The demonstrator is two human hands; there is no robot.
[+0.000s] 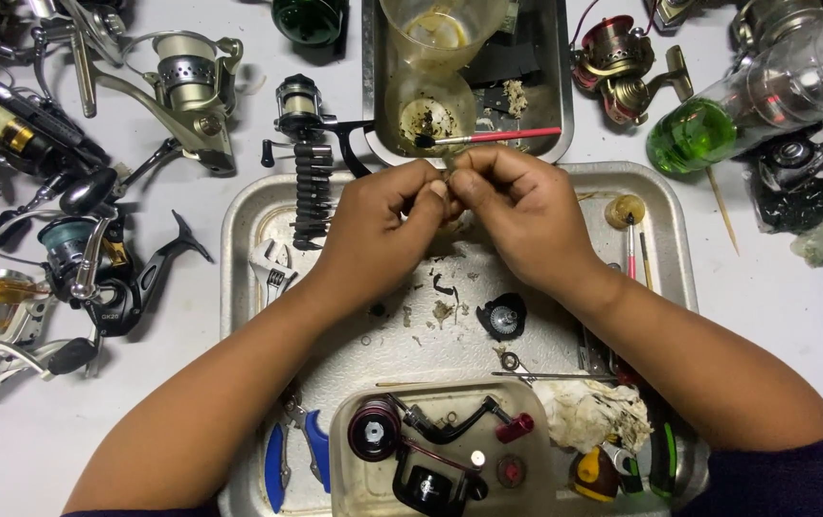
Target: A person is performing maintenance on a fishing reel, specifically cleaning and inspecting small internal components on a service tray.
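something small and hidden was pinched between the fingers [438, 189] of the left hand [378, 225] and right hand [517, 215], which met fingertip to fingertip above the far edge of the dented silver metal tray [239, 239] on the white table [19, 440].

Dull, scratched metal tray [248, 220] smeared with grime; glossy black plastic gear housing [503, 316]; rough, stained white cloth rag [591, 414]; clear plastic tub [344, 469]; shiny green glass bottle [694, 134]; smooth matt white table [38, 440]; polished metal fishing reel [191, 86]
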